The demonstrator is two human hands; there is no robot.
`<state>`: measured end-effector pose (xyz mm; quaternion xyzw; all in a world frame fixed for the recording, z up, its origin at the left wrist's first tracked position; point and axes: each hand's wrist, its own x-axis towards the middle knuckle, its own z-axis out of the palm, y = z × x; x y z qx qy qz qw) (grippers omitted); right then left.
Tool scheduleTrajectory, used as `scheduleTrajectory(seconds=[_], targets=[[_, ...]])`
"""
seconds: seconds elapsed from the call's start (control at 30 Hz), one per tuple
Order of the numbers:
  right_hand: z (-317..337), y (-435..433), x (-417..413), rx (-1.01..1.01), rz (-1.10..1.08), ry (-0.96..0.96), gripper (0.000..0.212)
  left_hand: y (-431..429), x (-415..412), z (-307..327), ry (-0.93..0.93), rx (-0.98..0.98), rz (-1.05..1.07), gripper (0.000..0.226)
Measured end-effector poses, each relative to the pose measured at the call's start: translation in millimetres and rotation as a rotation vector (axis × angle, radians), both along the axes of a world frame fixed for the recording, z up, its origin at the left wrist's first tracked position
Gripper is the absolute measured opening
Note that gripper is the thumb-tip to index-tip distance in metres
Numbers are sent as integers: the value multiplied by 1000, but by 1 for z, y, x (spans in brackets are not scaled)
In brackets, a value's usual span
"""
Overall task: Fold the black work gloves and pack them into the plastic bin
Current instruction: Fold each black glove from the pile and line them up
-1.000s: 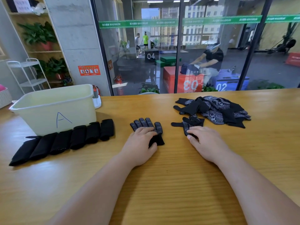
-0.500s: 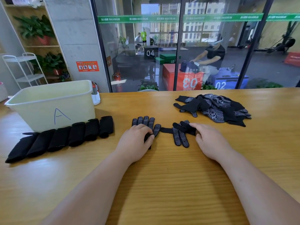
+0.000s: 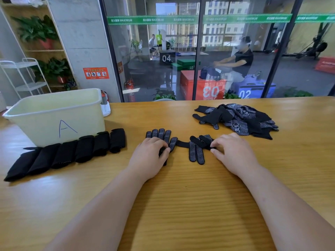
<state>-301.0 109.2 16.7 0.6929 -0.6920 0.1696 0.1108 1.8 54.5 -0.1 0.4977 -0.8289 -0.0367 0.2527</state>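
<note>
Two black dotted work gloves lie flat on the wooden table in front of me. My left hand (image 3: 150, 156) covers the palm of the left glove (image 3: 160, 134), fingers curled down onto it, and the glove's fingers point away from me. My right hand (image 3: 233, 153) pinches the edge of the right glove (image 3: 196, 151), whose fingers splay toward me and to the left. The pale plastic bin (image 3: 54, 115), marked "A", stands at the far left with nothing visible inside. A row of several folded black gloves (image 3: 72, 151) lies in front of the bin.
A loose pile of unfolded black gloves (image 3: 239, 120) sits at the back right of the table (image 3: 181, 196). A small white bottle (image 3: 105, 107) stands behind the bin. Glass panels rise along the table's far edge.
My right hand has dragged its glove left and turned it beside the left glove. My left hand's fingers have curled on the left glove. The camera has tilted a little.
</note>
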Motion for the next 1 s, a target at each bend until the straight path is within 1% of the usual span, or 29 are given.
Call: scheduleTrajectory(seconds=[0.13,0.37,0.47,0.57,0.63,0.67,0.77,0.83,0.9,1.0], targets=[[5,4,5,-21,10,29,14,1,-1,-1,20,7,8,33],[23,8,12,7,92,-236,12,2,-1,2,33,-11,29,36],[48,5,17,45,89,-451,12,2,-2,2,48,-22,34,37],[77,1,24,72,148,-646,11,1,-1,1,71,-29,39,37],[95,-3,29,153,194,-803,10,1,0,1,85,-34,38,36],[102,-5,31,209,202,-853,11,1,1,0,89,-35,38,36],[117,-14,36,306,190,-900,14,1,1,0,102,-43,41,36],[126,-19,40,328,223,-1024,18,1,1,1,107,-51,40,36],[133,-20,43,323,261,-1147,22,2,1,1,100,-59,39,37],[139,-22,49,258,229,-1205,30,2,2,2,97,-58,41,37]])
